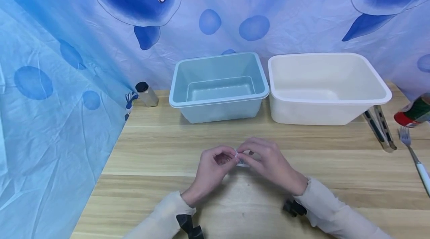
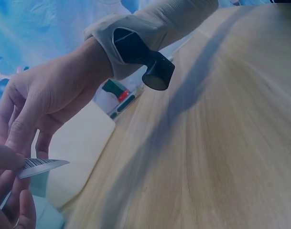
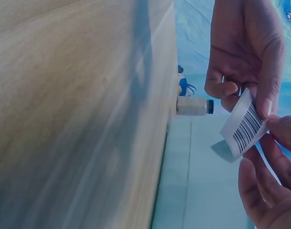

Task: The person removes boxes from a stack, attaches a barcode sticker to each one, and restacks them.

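Both hands meet above the middle of the wooden table (image 1: pixel 151 157). Between them is a small white label (image 1: pixel 242 159) printed with a barcode (image 3: pixel 245 128). My left hand (image 1: pixel 230 157) pinches its left edge with thumb and fingertip. My right hand (image 1: pixel 252 157) pinches the other side, its fingers curled over the label. In the left wrist view the label (image 2: pixel 40 166) shows edge-on, held level, with the right hand (image 2: pixel 45 105) behind it. Both arms wear pale sleeves.
A light blue tub (image 1: pixel 218 100) and a white tub (image 1: pixel 322 100) stand side by side at the back. A small black-capped jar (image 1: pixel 146 93) lies at the back left. Metal tongs (image 1: pixel 379 127), a fork (image 1: pixel 414 160) and a red-and-green can (image 1: pixel 414 112) are at the right. Blue dolphin-print cloth hangs behind and left.
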Available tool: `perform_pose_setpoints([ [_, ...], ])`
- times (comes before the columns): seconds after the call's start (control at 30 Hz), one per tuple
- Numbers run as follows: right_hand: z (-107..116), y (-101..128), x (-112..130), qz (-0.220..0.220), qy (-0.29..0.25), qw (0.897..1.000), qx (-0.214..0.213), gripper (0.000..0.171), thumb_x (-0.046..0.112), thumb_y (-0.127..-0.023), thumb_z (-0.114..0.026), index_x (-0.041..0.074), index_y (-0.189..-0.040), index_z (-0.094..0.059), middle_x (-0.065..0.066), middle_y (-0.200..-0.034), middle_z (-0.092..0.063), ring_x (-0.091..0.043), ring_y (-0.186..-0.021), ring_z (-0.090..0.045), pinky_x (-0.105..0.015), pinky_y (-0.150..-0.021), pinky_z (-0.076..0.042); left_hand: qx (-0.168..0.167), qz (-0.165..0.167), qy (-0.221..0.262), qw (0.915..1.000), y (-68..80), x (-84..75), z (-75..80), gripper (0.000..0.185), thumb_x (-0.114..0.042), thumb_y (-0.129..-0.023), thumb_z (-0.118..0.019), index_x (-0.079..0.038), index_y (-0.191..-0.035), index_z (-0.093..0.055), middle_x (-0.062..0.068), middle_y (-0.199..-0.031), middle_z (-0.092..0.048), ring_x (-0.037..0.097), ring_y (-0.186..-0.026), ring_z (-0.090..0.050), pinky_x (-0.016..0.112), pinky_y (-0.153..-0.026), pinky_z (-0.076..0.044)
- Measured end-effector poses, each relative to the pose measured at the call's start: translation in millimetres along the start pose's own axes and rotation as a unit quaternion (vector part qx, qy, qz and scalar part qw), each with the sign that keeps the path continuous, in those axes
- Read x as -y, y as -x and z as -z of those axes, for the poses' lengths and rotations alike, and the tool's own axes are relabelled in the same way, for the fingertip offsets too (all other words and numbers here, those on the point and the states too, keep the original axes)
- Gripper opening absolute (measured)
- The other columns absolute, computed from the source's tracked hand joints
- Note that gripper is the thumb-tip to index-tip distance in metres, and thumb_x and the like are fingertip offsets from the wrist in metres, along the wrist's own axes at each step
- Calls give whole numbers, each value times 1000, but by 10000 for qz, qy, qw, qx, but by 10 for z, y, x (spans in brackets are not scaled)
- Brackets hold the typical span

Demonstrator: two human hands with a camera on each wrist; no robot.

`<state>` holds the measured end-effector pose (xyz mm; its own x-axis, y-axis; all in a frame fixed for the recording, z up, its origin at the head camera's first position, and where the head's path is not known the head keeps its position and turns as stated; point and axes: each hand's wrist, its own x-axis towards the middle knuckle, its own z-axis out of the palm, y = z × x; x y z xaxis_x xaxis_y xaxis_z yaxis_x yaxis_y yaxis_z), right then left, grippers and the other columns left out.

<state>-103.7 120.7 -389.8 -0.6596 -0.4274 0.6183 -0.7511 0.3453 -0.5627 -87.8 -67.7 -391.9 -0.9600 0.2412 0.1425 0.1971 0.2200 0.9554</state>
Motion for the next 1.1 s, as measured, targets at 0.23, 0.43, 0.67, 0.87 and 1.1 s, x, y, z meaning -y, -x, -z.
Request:
perform_pose_setpoints([
  [0.23, 6, 20, -2, -139, -158, 9997, 91, 11, 5, -83, -74, 11, -92, -72, 3, -89, -71, -7, -80, -66, -10, -70, -52, 122, -13, -53, 9999, -4, -1, 2, 8, -2, -81, -73, -6, -89, -72, 10, -84, -72, 7, -71, -62, 20, -63, -53],
  [0.43, 14, 41, -5, -162, -85, 9998, 115, 10, 5, -83, -74, 11, -91, -72, 3, -89, -70, -6, -80, -65, -10, -69, -53, 208, -70, -117, 9997, -6, 2, -2, 9, -5, -82, -74, -7, -90, -72, 9, -85, -72, 7, -72, -62, 21, -65, -54],
  [0.67, 17, 48, -16, -306, 123, 9994, 131, 7, 4, -84, -71, 10, -89, -69, 1, -88, -70, -7, -77, -65, -13, -68, -54, 247, -41, -242, 9994, -11, 15, -5, 9, -7, -82, -74, -8, -90, -72, 7, -84, -71, 8, -69, -60, 21, -62, -52],
  [0.87, 36, 41, -53, -764, 283, 9966, 75, 7, 2, -84, -69, 7, -89, -67, -2, -87, -70, -8, -74, -64, -16, -65, -55, 285, 51, -272, 9992, -8, 63, -13, 9, -6, -82, -74, -6, -90, -71, 8, -84, -71, 7, -69, -59, 20, -61, -52],
  [1.1, 66, 30, -114, -1308, 166, 9911, -194, 10, -3, -83, -69, 5, -88, -66, -5, -86, -69, -11, -74, -66, -21, -65, -57, 199, 199, -155, 9995, -4, 99, -18, 10, -4, -80, -74, -2, -90, -71, 14, -84, -70, 6, -67, -58, 19, -60, -51],
])
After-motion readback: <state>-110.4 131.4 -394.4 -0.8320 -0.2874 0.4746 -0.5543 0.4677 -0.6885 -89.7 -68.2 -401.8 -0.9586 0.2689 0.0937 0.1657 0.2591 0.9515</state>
